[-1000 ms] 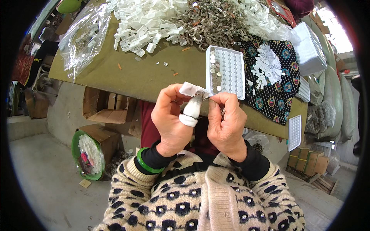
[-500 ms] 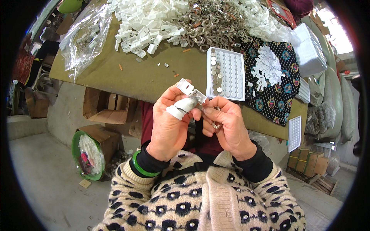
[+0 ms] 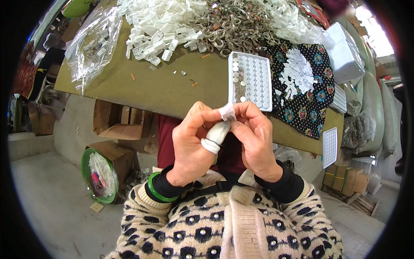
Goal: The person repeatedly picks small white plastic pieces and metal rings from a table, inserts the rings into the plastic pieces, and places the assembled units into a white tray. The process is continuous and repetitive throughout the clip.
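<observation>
Above my lap, at the table's near edge, both hands meet around a small white plastic case (image 3: 227,113). My left hand (image 3: 187,149) pinches its left side, and a white cover (image 3: 217,133) with a dark band wraps the thumb. On the other side my right hand (image 3: 258,144) presses the case between thumb and fingers. The case looks folded together, and fingers hide part of it. Just beyond stands a white tray (image 3: 270,86) with rows of round pockets. Silvery discs (image 3: 235,69) fill some pockets along its left side.
Heaps of white plastic cases (image 3: 161,30) and coiled, silvery-brown pieces (image 3: 237,26) cover the table's (image 3: 164,93) far side. White chips (image 3: 297,71) lie on a patterned cloth (image 3: 304,114) at right, beside stacked trays (image 3: 345,56). A green basin (image 3: 86,177) stands on the floor at left.
The case, spread open on its hinge before, now looks folded. My right hand has risen to it, and the ring-like coil seen in that hand is out of sight.
</observation>
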A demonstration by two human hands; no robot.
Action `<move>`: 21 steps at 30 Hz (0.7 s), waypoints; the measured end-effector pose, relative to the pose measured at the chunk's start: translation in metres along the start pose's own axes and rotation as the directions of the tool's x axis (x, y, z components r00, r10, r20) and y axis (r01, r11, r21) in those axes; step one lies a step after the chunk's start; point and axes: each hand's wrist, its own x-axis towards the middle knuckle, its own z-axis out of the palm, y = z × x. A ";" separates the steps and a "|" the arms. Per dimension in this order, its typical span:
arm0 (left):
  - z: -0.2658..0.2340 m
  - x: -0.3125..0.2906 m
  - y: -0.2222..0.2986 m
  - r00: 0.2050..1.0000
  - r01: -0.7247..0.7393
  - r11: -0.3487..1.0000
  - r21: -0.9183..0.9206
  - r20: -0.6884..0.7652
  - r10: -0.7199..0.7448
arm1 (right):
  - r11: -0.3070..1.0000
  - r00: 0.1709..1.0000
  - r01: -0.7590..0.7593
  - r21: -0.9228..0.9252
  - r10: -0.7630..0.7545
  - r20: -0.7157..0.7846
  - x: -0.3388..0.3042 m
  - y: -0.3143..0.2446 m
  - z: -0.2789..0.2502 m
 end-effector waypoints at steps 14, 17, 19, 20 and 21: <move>-0.008 0.000 0.004 0.856 0.498 0.762 -0.413 0.095 -0.508 | 0.401 0.847 0.382 -0.833 -0.512 0.143 0.048 -0.029 -0.038; -0.012 0.006 0.002 0.835 0.524 0.740 -0.422 0.083 -0.544 | 0.179 0.746 0.439 -0.881 -0.619 0.246 0.098 -0.020 -0.047; -0.014 0.009 0.001 0.829 0.527 0.750 -0.400 0.049 -0.556 | 0.099 0.720 0.440 -0.892 -0.633 0.285 0.121 -0.016 -0.049; -0.015 0.011 0.000 0.823 0.533 0.737 -0.415 0.052 -0.565 | 0.079 0.705 0.455 -0.887 -0.640 0.305 0.129 -0.014 -0.049; -0.016 0.014 0.000 0.818 0.538 0.723 -0.433 0.059 -0.572 | 0.045 0.711 0.451 -0.891 -0.622 0.328 0.134 -0.012 -0.049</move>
